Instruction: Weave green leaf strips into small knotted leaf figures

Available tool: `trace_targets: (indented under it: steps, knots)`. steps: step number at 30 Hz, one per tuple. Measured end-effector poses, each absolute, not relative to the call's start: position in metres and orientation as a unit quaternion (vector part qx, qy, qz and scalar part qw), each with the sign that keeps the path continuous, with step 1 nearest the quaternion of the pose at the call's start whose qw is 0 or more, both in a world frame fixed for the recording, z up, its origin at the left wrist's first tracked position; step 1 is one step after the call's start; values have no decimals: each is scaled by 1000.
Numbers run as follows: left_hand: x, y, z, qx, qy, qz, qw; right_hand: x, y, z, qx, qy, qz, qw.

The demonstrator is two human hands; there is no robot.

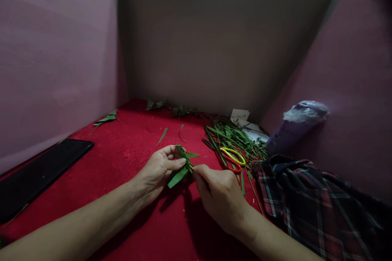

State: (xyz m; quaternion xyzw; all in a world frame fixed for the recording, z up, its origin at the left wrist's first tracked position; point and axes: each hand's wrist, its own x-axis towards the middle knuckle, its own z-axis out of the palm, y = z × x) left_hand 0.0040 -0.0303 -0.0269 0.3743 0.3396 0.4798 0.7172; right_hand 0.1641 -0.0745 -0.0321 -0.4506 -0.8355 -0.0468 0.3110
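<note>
A small woven piece of green leaf strips (181,173) is in front of me, with loose leaf ends sticking out to the right and down to the left. My left hand (161,169) is closed round its upper part, thumb on top and fingers behind. At its lower right end my right hand (219,191) pinches thin strands between thumb and forefinger; the very tips are partly hidden. Just beyond my right hand lie scissors (234,157) with one yellow and one red handle loop, their blades partly under stems.
A heap of cut green leaves and stems (232,132) lies at the right, by white papers (240,115). A plaid cloth (306,204) and a plastic-wrapped purple object (284,130) are farther right. A long black object (45,167) lies left on the red surface (122,151). Walls enclose three sides.
</note>
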Motion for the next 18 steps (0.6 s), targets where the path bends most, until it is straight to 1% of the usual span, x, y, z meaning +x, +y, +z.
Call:
trace_targets:
  steps: [13,18]
  knots:
    - [2,-29,-27,363,330,481,727,163,-74,-36,-460,-833,-64,301]
    - [4,-30,-26,362,330,491,721,163,-75,-34,-464,-818,-66,332]
